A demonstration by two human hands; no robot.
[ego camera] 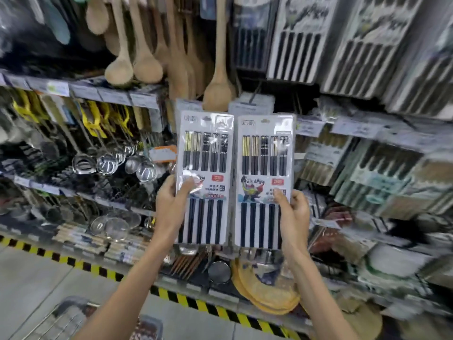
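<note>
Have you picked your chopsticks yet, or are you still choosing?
Still choosing, it seems. Done: two packs are off the shelves. In hand: the left hand grips the left pack and the right hand grips the right pack, held up side by side. Left: neither is in the wire basket near the floor, so probably one goes in and the other goes back.

Two chopstick packs (205,177), each with seemingly five pairs (264,155).
</note>
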